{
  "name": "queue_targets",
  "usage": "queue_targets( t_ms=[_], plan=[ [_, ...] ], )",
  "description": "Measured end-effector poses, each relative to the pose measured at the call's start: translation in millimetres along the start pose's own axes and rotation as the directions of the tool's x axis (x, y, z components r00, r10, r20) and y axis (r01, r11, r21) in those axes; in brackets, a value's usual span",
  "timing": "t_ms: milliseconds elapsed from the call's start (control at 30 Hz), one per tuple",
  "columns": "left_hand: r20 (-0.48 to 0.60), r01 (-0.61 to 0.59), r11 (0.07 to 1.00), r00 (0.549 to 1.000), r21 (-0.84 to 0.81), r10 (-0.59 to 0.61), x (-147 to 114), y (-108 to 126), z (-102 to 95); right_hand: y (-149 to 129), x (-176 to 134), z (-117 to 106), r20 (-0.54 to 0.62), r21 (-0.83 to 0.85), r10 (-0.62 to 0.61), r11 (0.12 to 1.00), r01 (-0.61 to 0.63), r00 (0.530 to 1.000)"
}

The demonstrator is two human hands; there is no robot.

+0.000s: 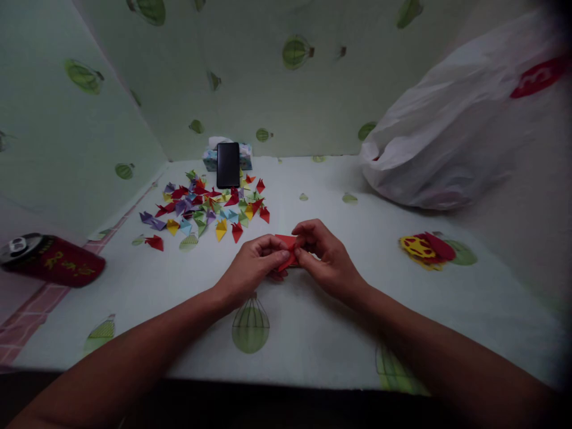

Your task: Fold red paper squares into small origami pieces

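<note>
Between my two hands is a small piece of folded red paper (286,241), partly covered by my fingers. My left hand (263,256) pinches its left side between thumb and forefinger. The fingers of my right hand (324,253) are closed on its right edge, thumb pressed against the paper. Both hands are just above the middle of the table. Beyond my left hand lies a loose heap of small folded paper figures (201,205) in red, yellow, green, blue and purple.
A black phone (227,165) leans on a tissue box (245,156) behind the heap. A red can (53,260) is at the left. To the right lie red and yellow cut-out pieces (426,249), with a large white plastic bag (438,137) behind them.
</note>
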State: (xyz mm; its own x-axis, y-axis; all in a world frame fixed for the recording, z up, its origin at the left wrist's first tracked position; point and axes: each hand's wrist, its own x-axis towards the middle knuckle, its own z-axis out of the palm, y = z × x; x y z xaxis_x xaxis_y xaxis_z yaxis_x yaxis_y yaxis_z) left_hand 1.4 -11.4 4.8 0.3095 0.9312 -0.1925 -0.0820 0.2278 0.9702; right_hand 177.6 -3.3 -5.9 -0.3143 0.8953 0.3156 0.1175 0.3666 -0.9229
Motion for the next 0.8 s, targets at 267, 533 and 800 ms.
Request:
queue_targets(
  t_ms=[267, 533, 800],
  plan=[
    [-0.131, -0.108, 0.993, 0.985, 0.047, 0.113, -0.3, -1.3, 2.6, 3.1, 1.3, 1.4, -0.043, 0.053, 0.071, 0.996, -0.068, 0.997],
    [-0.162, -0.161, 0.981, 0.971, 0.105, 0.177, -1.2, -2.2, 4.5, 0.2, 2.9, 2.3, 0.029, 0.154, 0.232, 0.96, -0.234, 0.972],
    [-0.147, -0.178, 0.972, 0.969, 0.154, 0.2, -1.5, -1.6, 4.1, -1.0, 1.2, 0.4, -0.021, -0.024, 0.178, 0.984, -0.178, 0.984]
  ],
)
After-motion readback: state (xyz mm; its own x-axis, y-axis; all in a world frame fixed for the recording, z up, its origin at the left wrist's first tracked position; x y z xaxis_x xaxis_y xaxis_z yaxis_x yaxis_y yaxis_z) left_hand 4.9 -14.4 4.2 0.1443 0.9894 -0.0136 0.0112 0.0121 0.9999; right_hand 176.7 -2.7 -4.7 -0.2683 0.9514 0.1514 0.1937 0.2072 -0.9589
